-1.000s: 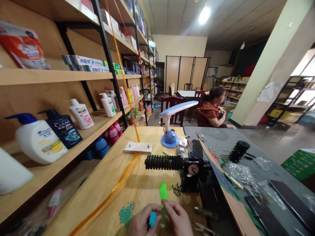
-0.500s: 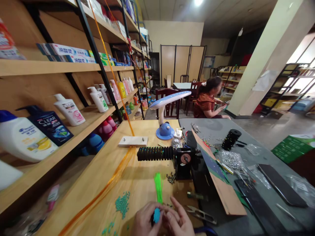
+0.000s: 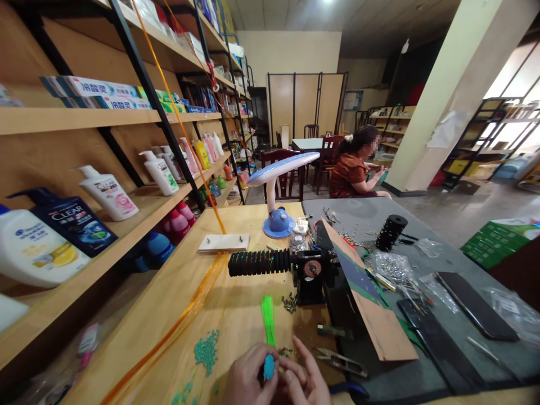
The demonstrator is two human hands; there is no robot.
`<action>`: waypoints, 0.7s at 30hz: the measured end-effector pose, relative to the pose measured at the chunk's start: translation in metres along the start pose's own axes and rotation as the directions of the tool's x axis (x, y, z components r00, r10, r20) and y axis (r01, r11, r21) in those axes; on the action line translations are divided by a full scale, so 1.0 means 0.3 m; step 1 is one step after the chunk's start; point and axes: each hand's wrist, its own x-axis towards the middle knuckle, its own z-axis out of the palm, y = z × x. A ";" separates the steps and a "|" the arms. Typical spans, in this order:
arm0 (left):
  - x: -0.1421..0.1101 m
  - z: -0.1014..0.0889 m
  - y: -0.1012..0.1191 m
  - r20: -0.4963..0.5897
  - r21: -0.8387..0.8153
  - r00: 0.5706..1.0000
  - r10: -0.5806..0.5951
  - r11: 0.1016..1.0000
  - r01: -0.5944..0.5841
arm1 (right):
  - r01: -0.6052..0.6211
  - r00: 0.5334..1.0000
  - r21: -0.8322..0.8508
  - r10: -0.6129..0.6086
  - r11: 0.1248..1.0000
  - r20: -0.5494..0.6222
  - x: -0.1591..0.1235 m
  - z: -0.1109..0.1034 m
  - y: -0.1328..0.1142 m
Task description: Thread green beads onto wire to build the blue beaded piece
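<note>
My left hand (image 3: 247, 376) is closed round a small dark piece with a bright blue end (image 3: 269, 367), low in the middle of the view. Close against it, my right hand (image 3: 304, 376) has its index finger raised and the other fingers curled in a pinch. Whatever lies between those fingertips is hidden. Just beyond my hands is a bundle of bright green strands (image 3: 268, 318). Small turquoise beads (image 3: 206, 351) lie in a patch to the left. Thread snips (image 3: 341, 361) rest to the right of my right hand.
A black ridged roller on a stand (image 3: 259, 262) and a blue desk lamp (image 3: 278, 224) stand ahead. Orange threads (image 3: 189, 315) run across the wooden table from a white block (image 3: 223, 243). A cardboard strip (image 3: 379, 326) leans at right. Another person (image 3: 352, 171) sits beyond.
The view has shifted slightly, so the surroundings sit a little further left. My hands stay together in nearly the same pose round the blue-ended piece. The other person's hands have moved slightly.
</note>
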 end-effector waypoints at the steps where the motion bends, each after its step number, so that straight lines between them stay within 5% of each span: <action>1: 0.002 -0.001 0.003 0.001 0.004 1.000 0.003 1.000 -0.003 | -0.002 1.000 -0.005 0.002 1.000 -0.002 -0.002 0.001 -0.006; 21: 0.017 -0.001 0.043 0.071 0.048 0.997 0.026 0.998 -0.029 | 0.007 1.000 -0.030 -0.008 1.000 -0.030 -0.025 -0.018 -0.025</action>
